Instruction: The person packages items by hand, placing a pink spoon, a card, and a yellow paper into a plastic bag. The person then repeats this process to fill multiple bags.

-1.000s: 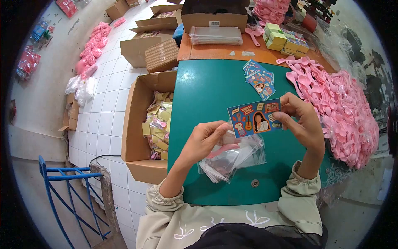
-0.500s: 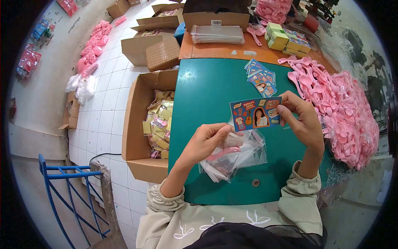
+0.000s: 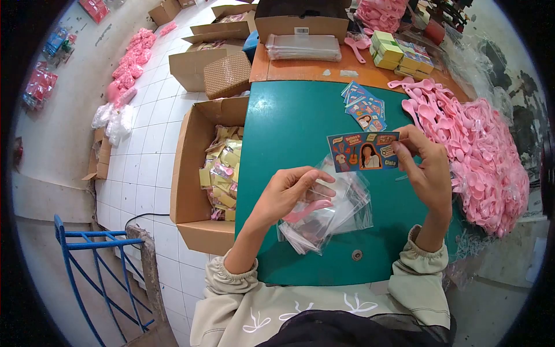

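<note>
My right hand pinches the right end of a blue printed card, which shows a guitar, a T-shirt and a figure with long hair. My left hand is closed on a clear plastic bag with a pink spoon in it, partly hidden by the fingers. Below lies a pile of clear plastic bags on the green tabletop. More blue cards are fanned out beyond the held card.
A large heap of pink spoons covers the right side. To the left stands a cardboard box of packed pieces. Stacks of yellow-green cards and a bundle of clear bags sit at the back. A blue metal frame stands lower left.
My right hand has moved the card slightly to the right and tilted it. The left hand has shifted a little up, and the gap between it and the card has grown.
</note>
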A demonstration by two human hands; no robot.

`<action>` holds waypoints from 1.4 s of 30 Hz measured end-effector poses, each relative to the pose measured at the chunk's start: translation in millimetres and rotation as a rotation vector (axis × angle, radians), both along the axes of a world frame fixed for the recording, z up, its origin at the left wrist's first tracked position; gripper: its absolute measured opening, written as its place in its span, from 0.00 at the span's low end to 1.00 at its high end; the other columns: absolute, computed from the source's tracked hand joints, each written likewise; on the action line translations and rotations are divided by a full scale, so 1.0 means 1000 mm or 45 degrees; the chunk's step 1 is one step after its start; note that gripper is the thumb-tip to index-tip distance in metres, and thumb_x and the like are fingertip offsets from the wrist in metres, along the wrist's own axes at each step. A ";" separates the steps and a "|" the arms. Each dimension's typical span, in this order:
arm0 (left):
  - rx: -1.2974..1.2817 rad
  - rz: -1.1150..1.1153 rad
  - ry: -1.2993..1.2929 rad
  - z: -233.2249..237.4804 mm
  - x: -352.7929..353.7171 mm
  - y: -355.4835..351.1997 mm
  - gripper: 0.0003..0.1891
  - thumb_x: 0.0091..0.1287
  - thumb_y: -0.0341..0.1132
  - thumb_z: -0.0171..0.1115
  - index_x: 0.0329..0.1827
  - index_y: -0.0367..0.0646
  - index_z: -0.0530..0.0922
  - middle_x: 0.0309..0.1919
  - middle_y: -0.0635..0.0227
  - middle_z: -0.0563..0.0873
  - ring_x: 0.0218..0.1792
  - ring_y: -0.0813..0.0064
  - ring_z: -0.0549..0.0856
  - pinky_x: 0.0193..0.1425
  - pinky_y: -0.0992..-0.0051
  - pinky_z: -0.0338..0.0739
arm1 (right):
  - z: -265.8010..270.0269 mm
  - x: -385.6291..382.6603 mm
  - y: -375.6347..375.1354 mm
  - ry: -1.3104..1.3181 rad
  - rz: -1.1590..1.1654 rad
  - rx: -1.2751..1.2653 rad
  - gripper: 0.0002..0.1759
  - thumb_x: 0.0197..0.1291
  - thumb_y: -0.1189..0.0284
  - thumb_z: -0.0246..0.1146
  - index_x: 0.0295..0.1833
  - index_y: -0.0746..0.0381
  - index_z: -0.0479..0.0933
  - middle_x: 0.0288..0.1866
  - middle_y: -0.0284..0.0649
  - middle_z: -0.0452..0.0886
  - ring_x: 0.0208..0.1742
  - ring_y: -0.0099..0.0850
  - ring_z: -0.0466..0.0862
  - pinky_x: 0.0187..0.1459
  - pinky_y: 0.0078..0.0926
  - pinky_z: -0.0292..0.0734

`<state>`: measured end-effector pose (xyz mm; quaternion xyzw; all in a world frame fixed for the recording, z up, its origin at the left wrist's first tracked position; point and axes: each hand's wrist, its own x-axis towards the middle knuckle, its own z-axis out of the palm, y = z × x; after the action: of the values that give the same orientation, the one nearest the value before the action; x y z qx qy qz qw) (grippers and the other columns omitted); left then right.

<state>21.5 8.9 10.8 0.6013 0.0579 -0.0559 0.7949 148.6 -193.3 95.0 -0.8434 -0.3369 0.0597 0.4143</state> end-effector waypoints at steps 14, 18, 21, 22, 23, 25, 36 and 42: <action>0.511 -0.029 -0.057 -0.004 0.000 -0.005 0.16 0.72 0.39 0.51 0.48 0.33 0.79 0.28 0.62 0.85 0.32 0.84 0.84 0.34 0.81 0.76 | -0.009 -0.005 0.004 -0.086 0.415 -0.192 0.07 0.56 0.75 0.61 0.39 0.64 0.73 0.26 0.50 0.78 0.27 0.46 0.80 0.28 0.33 0.72; 0.397 -0.007 -0.194 0.005 0.001 -0.018 0.17 0.70 0.38 0.54 0.56 0.36 0.76 0.25 0.56 0.85 0.28 0.79 0.85 0.33 0.76 0.77 | -0.017 -0.011 0.012 0.107 0.628 -0.324 0.08 0.55 0.73 0.62 0.38 0.64 0.73 0.27 0.50 0.78 0.28 0.48 0.79 0.28 0.34 0.72; 0.659 0.001 -0.102 0.015 -0.007 -0.021 0.25 0.69 0.40 0.56 0.66 0.39 0.66 0.25 0.52 0.85 0.26 0.67 0.86 0.34 0.72 0.78 | -0.031 -0.014 0.019 -0.058 0.745 -0.277 0.12 0.52 0.71 0.64 0.41 0.63 0.74 0.24 0.48 0.78 0.28 0.48 0.79 0.30 0.35 0.73; 0.736 0.025 -0.076 0.017 -0.009 -0.023 0.27 0.68 0.39 0.57 0.68 0.40 0.63 0.27 0.53 0.85 0.27 0.67 0.86 0.34 0.72 0.78 | -0.037 -0.015 0.020 -0.133 0.773 -0.241 0.13 0.51 0.70 0.65 0.42 0.63 0.75 0.24 0.47 0.78 0.28 0.48 0.79 0.30 0.35 0.73; 0.813 0.049 -0.049 0.018 -0.010 -0.026 0.30 0.67 0.39 0.59 0.70 0.42 0.59 0.29 0.54 0.86 0.27 0.67 0.86 0.35 0.72 0.78 | -0.042 -0.017 0.022 -0.100 0.777 -0.153 0.12 0.49 0.70 0.66 0.40 0.63 0.78 0.25 0.46 0.79 0.29 0.47 0.79 0.31 0.35 0.74; 0.870 0.081 -0.015 0.017 -0.014 -0.027 0.34 0.65 0.39 0.61 0.72 0.44 0.55 0.32 0.54 0.86 0.28 0.66 0.86 0.35 0.72 0.78 | -0.051 -0.023 0.022 0.034 0.741 -0.165 0.10 0.49 0.72 0.66 0.38 0.62 0.80 0.26 0.45 0.79 0.27 0.42 0.80 0.30 0.33 0.74; 0.038 0.001 0.064 -0.010 -0.063 0.017 0.30 0.59 0.26 0.66 0.64 0.39 0.64 0.42 0.62 0.85 0.41 0.82 0.82 0.43 0.82 0.77 | -0.075 -0.037 -0.013 0.892 0.308 0.180 0.08 0.47 0.76 0.71 0.28 0.65 0.78 0.26 0.31 0.79 0.28 0.15 0.76 0.28 0.15 0.69; -0.025 -0.063 0.062 -0.005 -0.071 0.007 0.33 0.60 0.27 0.66 0.67 0.39 0.60 0.40 0.62 0.85 0.36 0.83 0.83 0.39 0.83 0.79 | -0.066 -0.057 -0.016 1.129 0.078 0.062 0.08 0.46 0.77 0.72 0.27 0.65 0.77 0.22 0.31 0.77 0.25 0.16 0.75 0.25 0.16 0.68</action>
<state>-49.8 16.3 5.5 0.5932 0.0618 -0.0906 0.7975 91.2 -208.9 28.5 -0.7159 -0.1526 0.4201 0.5364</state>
